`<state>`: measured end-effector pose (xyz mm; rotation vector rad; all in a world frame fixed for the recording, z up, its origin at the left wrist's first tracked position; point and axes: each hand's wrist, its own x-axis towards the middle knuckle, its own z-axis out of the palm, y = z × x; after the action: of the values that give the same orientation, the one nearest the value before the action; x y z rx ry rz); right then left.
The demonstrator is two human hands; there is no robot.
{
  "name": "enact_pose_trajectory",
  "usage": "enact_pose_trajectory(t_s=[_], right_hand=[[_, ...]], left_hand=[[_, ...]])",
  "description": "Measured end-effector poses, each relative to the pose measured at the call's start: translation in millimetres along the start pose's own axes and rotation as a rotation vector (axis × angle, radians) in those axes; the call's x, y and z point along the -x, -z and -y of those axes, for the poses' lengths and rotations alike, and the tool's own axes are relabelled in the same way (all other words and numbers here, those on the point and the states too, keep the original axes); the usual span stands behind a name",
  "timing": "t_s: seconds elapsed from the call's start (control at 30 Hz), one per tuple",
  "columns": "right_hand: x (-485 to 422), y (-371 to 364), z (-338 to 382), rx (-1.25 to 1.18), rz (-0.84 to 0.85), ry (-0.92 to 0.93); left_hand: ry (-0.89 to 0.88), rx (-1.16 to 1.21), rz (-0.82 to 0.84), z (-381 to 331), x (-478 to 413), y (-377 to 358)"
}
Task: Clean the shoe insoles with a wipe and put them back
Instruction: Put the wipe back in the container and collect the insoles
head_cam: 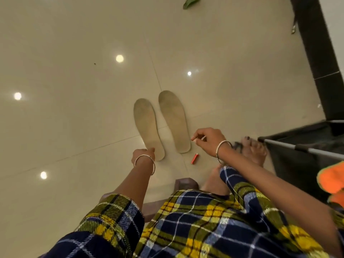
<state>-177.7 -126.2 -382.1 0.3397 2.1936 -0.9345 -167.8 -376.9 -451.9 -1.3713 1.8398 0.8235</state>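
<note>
The pale tiled floor point(74, 90) is filling most of the view, with a dark basket point(307, 146) standing at its right edge. The two insoles are lying flat on the tiles, side by side and top face up, toes pointing away from the seated person. That is likely so both soiled faces are within reach for wiping. No shoes are showing, so putting them back is still ahead.

The hands are working apart. The left hand point(143, 155) is resting at the heel of the left insole point(146, 123), but its fingers are hidden, so I cannot tell whether it is gripping or only touching. The right hand point(208, 140) is hovering just beside the heel of the right insole point(173, 116), pinching a small white scrap point(202, 138), possibly the wipe.

A red tube point(195, 158) is lying near the heels, and a leaf point(190, 1) is lying far off.
</note>
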Motion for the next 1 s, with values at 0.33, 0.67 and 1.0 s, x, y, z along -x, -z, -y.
enact_pose_trajectory(t_s=[0.33, 0.67, 1.0], right_hand=[[-32.2, -77.8, -5.0, 0.134, 0.015, -0.319], [-55.1, -80.7, -2.4, -0.081, -0.088, -0.374], [-65.3, -81.8, -9.8, -0.214, -0.12, -0.437]], left_hand=[[0.032, -0.233, -0.076, -12.0, 5.4, -17.0], [-0.002, -0.292, -0.147, -7.0, 5.4, -38.1], [-0.076, -0.165, -0.137, 6.9, 4.5, -32.4]])
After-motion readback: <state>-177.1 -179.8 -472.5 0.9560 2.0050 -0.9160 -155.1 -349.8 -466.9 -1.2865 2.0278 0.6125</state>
